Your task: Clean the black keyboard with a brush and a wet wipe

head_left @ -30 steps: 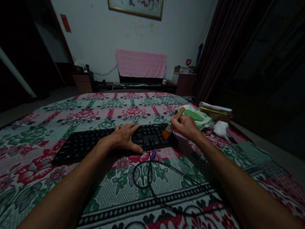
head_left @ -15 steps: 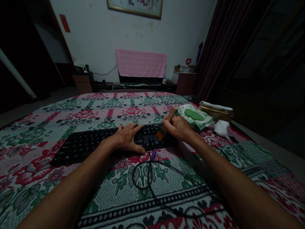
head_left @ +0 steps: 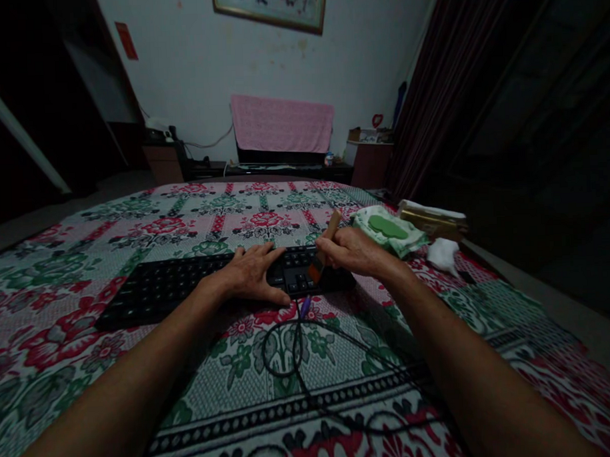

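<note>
A black keyboard [head_left: 162, 290] lies across a floral bedspread [head_left: 62, 317]. My left hand [head_left: 249, 277] rests flat on its middle keys, fingers stretched out. My right hand [head_left: 353, 250] is closed round a small brush [head_left: 324, 248] with a pale wooden handle and an orange ferrule. The brush tip touches the keys at the keyboard's right part. The keyboard's black cable [head_left: 300, 362] coils on the spread in front of me, with a purple plug near the keyboard's front edge.
A wet-wipe pack [head_left: 388, 229] with a green lid lies right of the keyboard. Beyond it are a crumpled white tissue [head_left: 442, 254] and a yellowish box [head_left: 432, 221]. A pink cloth [head_left: 281, 122] covers something at the far wall. Dark curtains hang at the right.
My right hand has slid the brush leftward over the keys, from the keyboard's right end toward its middle. The left hand has stayed put.
</note>
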`<state>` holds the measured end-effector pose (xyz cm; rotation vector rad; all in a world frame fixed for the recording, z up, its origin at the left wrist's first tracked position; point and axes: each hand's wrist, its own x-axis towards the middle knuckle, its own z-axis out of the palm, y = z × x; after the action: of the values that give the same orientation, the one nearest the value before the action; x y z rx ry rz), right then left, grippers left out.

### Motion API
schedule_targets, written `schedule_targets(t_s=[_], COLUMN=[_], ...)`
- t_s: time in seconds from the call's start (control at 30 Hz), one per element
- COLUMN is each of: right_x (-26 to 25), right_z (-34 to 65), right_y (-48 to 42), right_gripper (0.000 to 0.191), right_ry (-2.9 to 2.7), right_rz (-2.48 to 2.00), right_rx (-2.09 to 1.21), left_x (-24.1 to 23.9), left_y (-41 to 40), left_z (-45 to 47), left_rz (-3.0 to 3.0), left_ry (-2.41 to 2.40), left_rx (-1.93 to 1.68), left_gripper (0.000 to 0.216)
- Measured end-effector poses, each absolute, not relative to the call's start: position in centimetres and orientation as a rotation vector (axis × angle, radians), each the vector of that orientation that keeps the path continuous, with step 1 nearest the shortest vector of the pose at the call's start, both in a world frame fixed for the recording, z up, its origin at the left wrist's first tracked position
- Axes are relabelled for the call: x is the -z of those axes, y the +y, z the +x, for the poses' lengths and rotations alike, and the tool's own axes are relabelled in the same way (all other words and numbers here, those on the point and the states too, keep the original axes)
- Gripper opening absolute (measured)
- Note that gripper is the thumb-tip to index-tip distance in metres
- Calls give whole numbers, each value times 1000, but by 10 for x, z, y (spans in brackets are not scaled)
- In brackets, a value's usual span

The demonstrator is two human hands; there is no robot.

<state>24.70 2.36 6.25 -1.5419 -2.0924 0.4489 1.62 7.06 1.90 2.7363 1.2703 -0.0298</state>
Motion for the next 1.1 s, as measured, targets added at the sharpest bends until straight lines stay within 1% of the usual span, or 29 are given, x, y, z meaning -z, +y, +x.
schedule_targets(t_s=[0.23,0.33,0.53,0.73,0.87,0.97,1.1], right_x=[-53,-51,-57,-57,-54,-53,-52], right_z=[252,262,269,256,263,271,270], right_y=[25,26,24,17,20,23,23], right_gripper=[38,37,37,39,35,35,37], right_ry=[-2088,-2079,-1939,-1991,-1939,-1849,-1837], right_rz=[-1437,-1488,-1686,-1606,-1743,-1827,-1769], right_rx=[-406,-378,3,-135,19,141,115], left_x=[-18,-18,-18,-18,-17,-16,-15], left_y=[71,71,67,67,69,70,70], left_z=[18,18,19,21,20,19,19], left_rz=[2751,2753,2749,2753,2737,2721,2736], left_ry=[1262,1274,1262,1266,1263,1270,1276], left_rx=[-2,-11,-5,1,9,5,12], left_gripper=[115,114,116,116,113,112,113])
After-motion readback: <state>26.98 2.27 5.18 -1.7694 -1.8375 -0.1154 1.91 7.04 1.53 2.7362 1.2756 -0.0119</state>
